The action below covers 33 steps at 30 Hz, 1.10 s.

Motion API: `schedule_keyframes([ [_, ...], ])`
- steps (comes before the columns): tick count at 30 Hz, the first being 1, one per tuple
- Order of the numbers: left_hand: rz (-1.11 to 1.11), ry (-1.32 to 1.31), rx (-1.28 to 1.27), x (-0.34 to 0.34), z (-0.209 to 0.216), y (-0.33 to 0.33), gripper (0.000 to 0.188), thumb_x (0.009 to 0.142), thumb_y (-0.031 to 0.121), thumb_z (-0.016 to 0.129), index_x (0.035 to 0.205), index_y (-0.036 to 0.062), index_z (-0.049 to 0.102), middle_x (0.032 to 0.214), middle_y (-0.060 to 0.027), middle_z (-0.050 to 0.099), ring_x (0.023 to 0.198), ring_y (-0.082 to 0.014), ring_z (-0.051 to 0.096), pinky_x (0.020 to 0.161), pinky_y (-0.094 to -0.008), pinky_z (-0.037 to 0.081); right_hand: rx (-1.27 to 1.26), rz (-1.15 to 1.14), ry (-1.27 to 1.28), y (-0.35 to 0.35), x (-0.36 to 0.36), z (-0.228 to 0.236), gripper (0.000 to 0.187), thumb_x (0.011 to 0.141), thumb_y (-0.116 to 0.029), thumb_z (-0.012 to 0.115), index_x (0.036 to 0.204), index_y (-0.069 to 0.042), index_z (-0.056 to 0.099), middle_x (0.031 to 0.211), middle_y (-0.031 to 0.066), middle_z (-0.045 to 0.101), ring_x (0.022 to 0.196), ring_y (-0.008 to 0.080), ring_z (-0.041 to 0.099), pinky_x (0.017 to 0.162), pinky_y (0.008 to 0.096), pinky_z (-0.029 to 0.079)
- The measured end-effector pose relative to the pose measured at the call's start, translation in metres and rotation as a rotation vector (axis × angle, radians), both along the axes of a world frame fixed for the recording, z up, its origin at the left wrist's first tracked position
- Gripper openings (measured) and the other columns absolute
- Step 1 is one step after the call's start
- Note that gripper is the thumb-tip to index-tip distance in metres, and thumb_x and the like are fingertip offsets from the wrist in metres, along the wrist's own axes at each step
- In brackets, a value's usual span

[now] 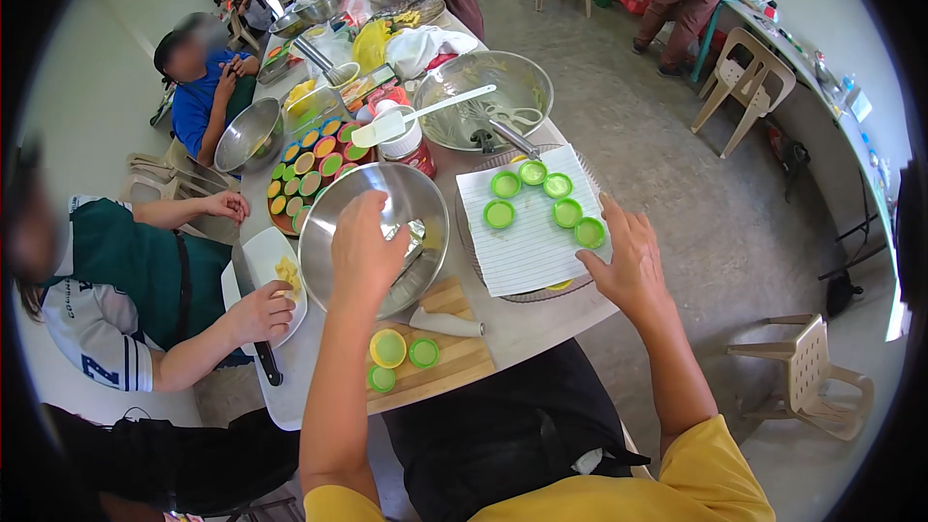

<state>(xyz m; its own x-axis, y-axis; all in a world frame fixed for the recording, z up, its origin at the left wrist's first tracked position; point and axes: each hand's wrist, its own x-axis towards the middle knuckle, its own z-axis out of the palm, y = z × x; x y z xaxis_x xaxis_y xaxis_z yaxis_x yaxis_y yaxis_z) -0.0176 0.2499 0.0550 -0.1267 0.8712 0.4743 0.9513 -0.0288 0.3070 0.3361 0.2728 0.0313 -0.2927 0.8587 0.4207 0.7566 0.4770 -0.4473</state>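
Six cups (566, 214) are sitting on paper (507, 256), apparently done; three more are lying on the board (464, 360), apparently left. Left hand (362, 246) is hovering over the bowl (432, 208), right hand (628, 261) beside the cups, each grip spread.

On the bench (604, 312), the mixing bowl (324, 251) holds foil (414, 240). Right of this bowl, a paper sheet (517, 261) lies on a platter (468, 244), with small cups (499, 214) on the sheet. Before the bowl, a chopping board (440, 385) carries three more. To its left sits a plate (263, 251); behind-left, a cup-filled tray (280, 225); behind, a jar (418, 157); behind-right, a basin (532, 87) with a whisk (512, 138) inside.
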Motion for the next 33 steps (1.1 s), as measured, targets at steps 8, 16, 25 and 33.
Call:
schedule_keyframes([
  [8, -0.174, -0.071, -0.225, 0.120, -0.002, 0.022, 0.052, 0.078, 0.014, 0.084, 0.117, -0.0042, 0.056, 0.104, -0.0251, 0.070, 0.096, -0.0410, 0.070, 0.085, -0.0486, 0.056, -0.082, -0.032, -0.067, 0.013, -0.007, -0.008, 0.086, 0.073, -0.017, 0.087, 0.147, 0.004, 0.046, 0.115, 0.0209, 0.068, 0.106, 0.0385, 0.061, 0.094, 0.0496, 0.045],
  [16, -0.065, -0.161, -0.342, 0.136, -0.018, 0.051, 0.050, 0.079, 0.013, 0.083, 0.112, -0.0066, 0.051, 0.095, -0.0314, 0.069, 0.094, -0.0474, 0.070, 0.082, -0.0521, 0.057, -0.082, -0.037, -0.009, 0.023, 0.000, -0.018, 0.083, 0.074, -0.012, 0.083, 0.146, 0.005, 0.047, 0.102, 0.0228, 0.069, 0.098, 0.0409, 0.064, 0.092, 0.0501, 0.047],
  [25, -0.096, -0.199, -0.274, 0.129, -0.016, 0.033, 0.049, 0.079, 0.009, 0.083, 0.113, -0.0065, 0.051, 0.095, -0.0306, 0.069, 0.094, -0.0474, 0.069, 0.083, -0.0523, 0.056, -0.059, -0.018, -0.003, 0.009, -0.005, -0.010, 0.078, 0.075, -0.006, 0.079, 0.145, 0.003, 0.047, 0.099, 0.0240, 0.069, 0.096, 0.0422, 0.065, 0.090, 0.0501, 0.048],
  [33, -0.187, -0.289, -0.217, 0.115, 0.011, -0.071, 0.050, 0.081, 0.011, 0.082, 0.118, -0.0032, 0.051, 0.101, -0.0260, 0.067, 0.097, -0.0447, 0.067, 0.083, -0.0507, 0.053, -0.087, 0.147, 0.006, -0.053, -0.024, 0.031, 0.081, 0.076, -0.007, 0.080, 0.148, 0.002, 0.045, 0.100, 0.0193, 0.069, 0.097, 0.0384, 0.064, 0.091, 0.0475, 0.048],
])
